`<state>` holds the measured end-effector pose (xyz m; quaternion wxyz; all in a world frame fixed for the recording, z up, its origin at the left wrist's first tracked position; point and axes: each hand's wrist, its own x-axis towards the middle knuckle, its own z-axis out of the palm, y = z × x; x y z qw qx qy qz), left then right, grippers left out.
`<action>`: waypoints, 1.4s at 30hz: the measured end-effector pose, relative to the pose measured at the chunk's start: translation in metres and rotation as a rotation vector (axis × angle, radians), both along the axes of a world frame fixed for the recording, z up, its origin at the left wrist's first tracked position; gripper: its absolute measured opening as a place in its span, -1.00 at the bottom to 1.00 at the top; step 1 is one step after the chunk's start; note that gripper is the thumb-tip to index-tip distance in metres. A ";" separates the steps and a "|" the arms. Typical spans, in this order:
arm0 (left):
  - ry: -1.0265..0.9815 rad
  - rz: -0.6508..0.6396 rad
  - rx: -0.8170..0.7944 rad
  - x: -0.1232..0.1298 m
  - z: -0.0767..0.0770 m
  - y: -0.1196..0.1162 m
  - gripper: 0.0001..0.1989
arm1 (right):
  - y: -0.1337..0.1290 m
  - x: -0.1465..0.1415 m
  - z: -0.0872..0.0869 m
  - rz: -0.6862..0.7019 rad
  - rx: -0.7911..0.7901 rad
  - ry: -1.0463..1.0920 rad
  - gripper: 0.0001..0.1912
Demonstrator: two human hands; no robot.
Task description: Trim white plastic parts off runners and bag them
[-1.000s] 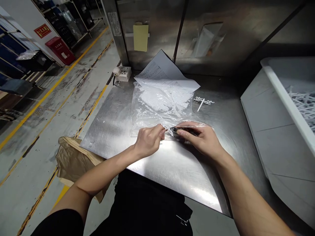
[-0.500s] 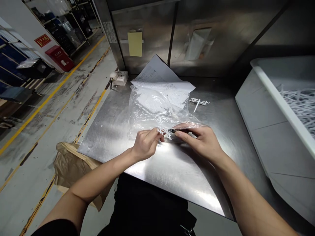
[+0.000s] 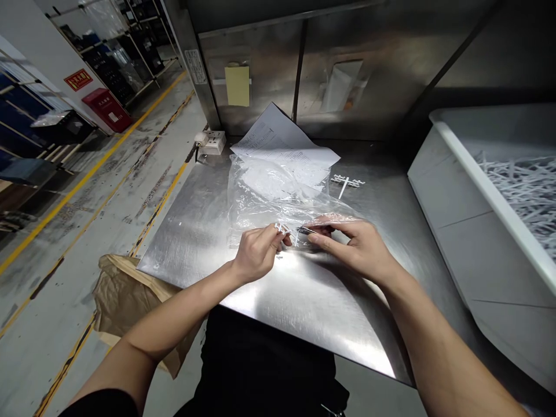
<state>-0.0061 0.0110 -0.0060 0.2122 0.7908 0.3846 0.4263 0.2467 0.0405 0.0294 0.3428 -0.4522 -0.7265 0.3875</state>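
Note:
Between finger and thumb, my left hand pinches a small white branched plastic piece. Just right of it, my right hand is closed on a small dark tool, whose tip is beside the white piece. Both hands are over the near edge of a clear plastic bag that has many small white bits in it. The bag lies partly on a printed paper sheet. Another white branched piece rests on the metal table, right of the bag.
A big white bin of thin white pieces stands at the right of the metal table. At the back left corner is a power socket. A brown paper bag is beyond the table's left edge, and a metal panel rises behind.
The view has shifted slightly. The dark tool has drawn back a little from the white piece, which is turned slightly in my left hand.

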 end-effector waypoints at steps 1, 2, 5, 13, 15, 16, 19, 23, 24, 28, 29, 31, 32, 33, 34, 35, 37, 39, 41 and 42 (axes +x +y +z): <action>0.009 0.002 -0.003 0.000 0.000 0.000 -0.66 | -0.001 0.000 0.001 -0.003 0.006 0.000 -0.60; 0.017 0.002 -0.001 -0.001 0.001 -0.001 -0.66 | -0.001 0.000 0.002 -0.002 0.011 0.001 -0.61; 0.013 -0.020 0.053 0.000 0.002 -0.002 -0.70 | -0.002 0.001 0.006 -0.005 0.040 0.015 -0.63; 0.131 -0.071 0.132 0.009 0.000 -0.002 -0.74 | -0.003 -0.003 0.006 -0.042 0.032 0.122 -0.63; 0.147 -0.057 0.098 0.009 -0.001 -0.002 -0.71 | -0.004 -0.006 0.004 -0.027 0.020 0.147 -0.69; 0.134 -0.048 0.073 0.009 -0.001 -0.002 -0.70 | -0.005 -0.007 0.003 -0.031 0.022 0.152 -0.72; 0.007 0.004 -0.024 0.009 0.002 -0.004 -0.71 | -0.006 -0.008 -0.001 -0.095 0.054 0.140 -0.78; -0.235 0.163 -0.141 0.007 0.010 -0.008 -0.70 | -0.008 -0.010 -0.004 -0.154 0.068 0.108 -0.78; -0.276 0.196 -0.152 0.006 0.010 -0.008 -0.69 | -0.009 -0.012 -0.004 -0.150 0.055 0.108 -0.78; -0.367 0.345 -0.106 0.000 0.009 -0.004 -0.69 | -0.016 -0.020 -0.003 -0.106 0.028 0.105 -0.79; -0.387 0.378 -0.073 -0.002 0.008 -0.002 -0.69 | -0.018 -0.022 -0.003 -0.097 0.034 0.096 -0.79; -0.431 0.408 0.005 -0.005 0.010 0.003 -0.71 | -0.021 -0.026 -0.004 -0.078 0.040 0.068 -0.79; -0.446 0.407 0.045 -0.007 0.011 0.005 -0.71 | -0.022 -0.028 -0.005 -0.065 0.037 0.054 -0.79; -0.451 0.405 0.073 -0.008 0.013 0.006 -0.71 | -0.023 -0.030 -0.006 -0.052 0.032 0.042 -0.79; -0.444 0.406 0.076 -0.008 0.015 0.007 -0.72 | -0.024 -0.031 -0.007 -0.042 0.028 0.036 -0.79; -0.424 0.406 0.046 -0.008 0.016 0.007 -0.72 | -0.024 -0.032 -0.008 -0.043 0.028 0.039 -0.79; -0.344 0.375 -0.084 -0.006 0.017 0.005 -0.71 | -0.023 -0.032 -0.011 -0.096 0.048 0.071 -0.80; -0.241 0.278 -0.210 -0.002 0.016 0.002 -0.69 | -0.021 -0.031 -0.013 -0.211 0.080 0.117 -0.80; -0.145 0.168 -0.244 0.003 0.013 0.000 -0.68 | -0.020 -0.029 -0.016 -0.326 0.097 0.151 -0.79; -0.096 0.127 -0.236 0.006 0.011 -0.001 -0.67 | -0.019 -0.028 -0.017 -0.362 0.099 0.162 -0.78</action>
